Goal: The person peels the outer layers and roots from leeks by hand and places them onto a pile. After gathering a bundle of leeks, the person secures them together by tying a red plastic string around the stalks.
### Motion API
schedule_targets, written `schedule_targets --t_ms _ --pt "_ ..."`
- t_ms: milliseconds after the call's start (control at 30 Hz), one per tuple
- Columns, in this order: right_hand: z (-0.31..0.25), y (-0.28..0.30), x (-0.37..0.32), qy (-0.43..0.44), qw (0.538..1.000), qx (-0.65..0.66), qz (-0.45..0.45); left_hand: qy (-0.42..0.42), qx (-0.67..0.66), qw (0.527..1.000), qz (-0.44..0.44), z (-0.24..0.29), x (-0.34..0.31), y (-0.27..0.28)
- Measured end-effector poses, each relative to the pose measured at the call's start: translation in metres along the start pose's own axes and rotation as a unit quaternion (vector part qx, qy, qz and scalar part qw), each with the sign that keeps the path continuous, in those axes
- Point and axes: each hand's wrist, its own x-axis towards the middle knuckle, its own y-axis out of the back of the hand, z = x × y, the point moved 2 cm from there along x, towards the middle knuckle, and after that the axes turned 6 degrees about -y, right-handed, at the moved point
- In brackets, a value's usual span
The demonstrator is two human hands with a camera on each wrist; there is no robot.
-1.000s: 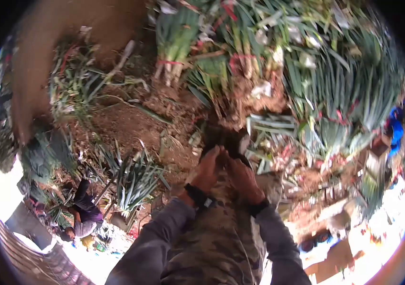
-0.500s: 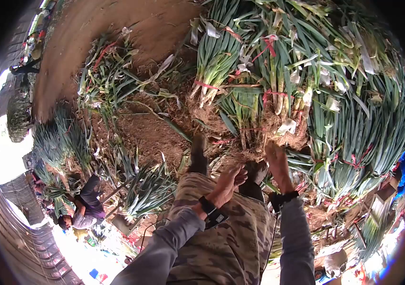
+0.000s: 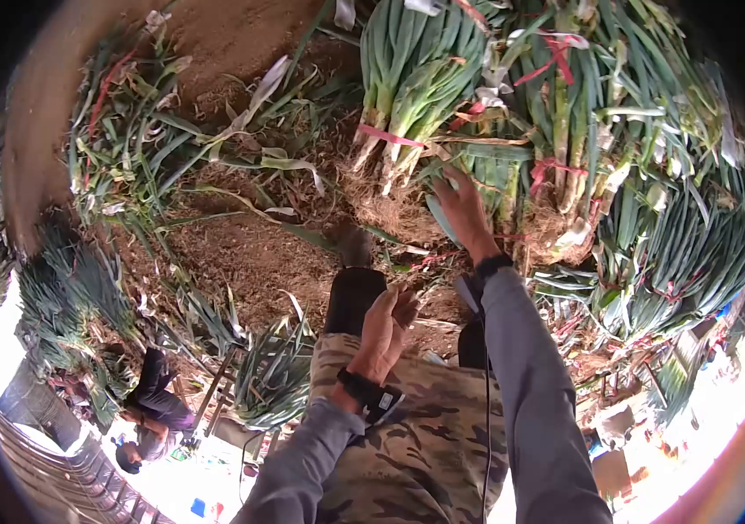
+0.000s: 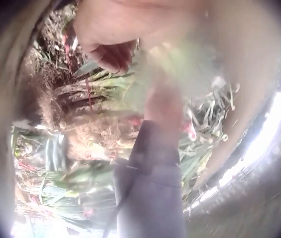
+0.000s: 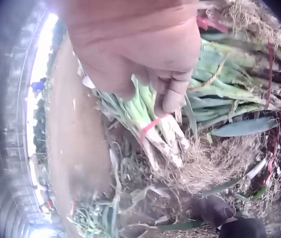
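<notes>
My right hand (image 3: 464, 210) reaches out by the root end of a bundle of green onions (image 3: 429, 83) bound with a pink tie. In the right wrist view, that hand (image 5: 135, 52) has loosely bent fingers and overlaps the bundle's pale stalks (image 5: 153, 111); nothing shows gripped in it. My left hand (image 3: 387, 327) hovers over my lap with relaxed, slightly curled fingers and holds nothing visible. In the left wrist view the left hand (image 4: 125, 25) is close to the lens, and the right forearm's grey sleeve (image 4: 150, 198) stretches away beyond it, partly blurred.
More tied green onions (image 3: 564, 113) lie heaped at the right of the head view. Loose leaves (image 3: 141, 140) are scattered on bare soil (image 3: 232, 249) to the left. Another person (image 3: 158, 410) is at the lower left beside more onions (image 3: 272, 375). A cable (image 3: 488, 437) runs along my trousers.
My hands, close together low in front a second ago, have parted. The right hand has moved forward to the tied bundle; the left has stayed back near my lap. The view has shifted.
</notes>
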Motion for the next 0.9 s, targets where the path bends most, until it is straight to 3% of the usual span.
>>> schedule_targets --t_ms 100,133,233,300,367,400,433,467,500,567,733,767,800,867,900 --pt "-0.007 -0.045 0.054 0.058 0.986 -0.151 0.032 -0.011 -0.039 0.999 0.037 0.014 0.022 0.020" --pt "-0.030 -0.057 0.058 -0.011 0.995 -0.101 0.001 -0.011 -0.025 0.999 0.029 0.014 0.027 0.022" --pt "0.019 -0.097 0.113 -0.069 0.997 -0.040 0.014 -0.007 0.047 0.999 -0.001 0.038 0.026 -0.003" --pt "0.014 -0.103 0.115 -0.096 0.981 -0.165 0.012 -0.006 0.056 0.998 -0.017 0.048 0.027 -0.006" --pt "0.011 -0.099 0.111 -0.032 0.969 -0.244 -0.023 -0.015 0.065 0.998 -0.016 0.052 0.028 -0.010" --pt "0.008 -0.088 0.112 0.001 0.958 -0.286 -0.037 -0.029 0.063 0.998 -0.002 0.052 0.031 -0.005" --pt "-0.007 -0.083 0.111 -0.028 0.943 -0.325 -0.064 -0.041 0.062 0.997 0.010 0.051 0.035 0.001" --pt "-0.025 -0.079 0.107 0.030 0.923 -0.376 -0.072 -0.053 0.062 0.997 0.018 0.051 0.041 0.004" --pt "-0.034 -0.077 0.109 0.006 0.905 -0.412 -0.104 -0.057 0.060 0.996 0.032 0.052 0.044 0.004" --pt "-0.041 -0.063 0.088 0.088 0.913 -0.395 -0.041 -0.086 0.079 0.992 0.041 0.051 0.048 0.011" --pt "-0.069 0.014 0.004 0.156 0.940 -0.303 -0.008 -0.186 0.117 0.971 0.096 0.069 0.048 0.015" --pt "-0.072 0.035 -0.015 0.168 0.946 -0.277 -0.001 -0.176 0.100 0.978 0.060 0.066 0.058 0.031" --pt "-0.084 0.059 -0.040 0.202 0.917 -0.344 0.025 -0.163 0.082 0.983 0.022 0.061 0.069 0.044" --pt "-0.107 0.101 -0.085 0.179 0.921 -0.346 0.023 -0.032 0.049 0.998 0.004 0.053 0.075 0.029" --pt "-0.115 0.120 -0.107 0.223 0.913 -0.339 0.051 0.022 0.048 0.997 -0.062 0.044 0.093 0.032"
